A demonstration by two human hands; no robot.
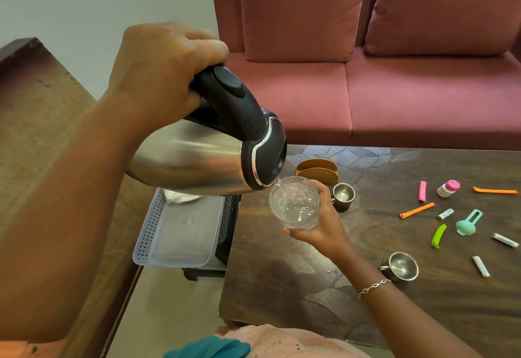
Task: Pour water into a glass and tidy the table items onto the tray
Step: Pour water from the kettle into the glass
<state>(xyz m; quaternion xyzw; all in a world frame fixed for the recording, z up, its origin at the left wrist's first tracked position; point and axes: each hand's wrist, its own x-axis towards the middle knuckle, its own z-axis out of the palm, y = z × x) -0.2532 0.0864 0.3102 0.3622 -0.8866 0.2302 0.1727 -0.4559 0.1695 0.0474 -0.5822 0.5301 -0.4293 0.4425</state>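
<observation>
My left hand grips the black handle of a steel kettle, which is tipped to the right. A thin stream of water runs from its spout into a clear glass. My right hand holds that glass from the right and below, tilted toward the spout, above the left part of the dark wooden table. The glass is partly filled. A white perforated tray lies left of the table, with something white at its far end, partly hidden by the kettle.
On the table stand two small steel cups, a brown woven holder, a small pink-capped bottle, coloured clips, a teal scoop and small white tubes. A pink sofa is behind, a wooden unit on the left.
</observation>
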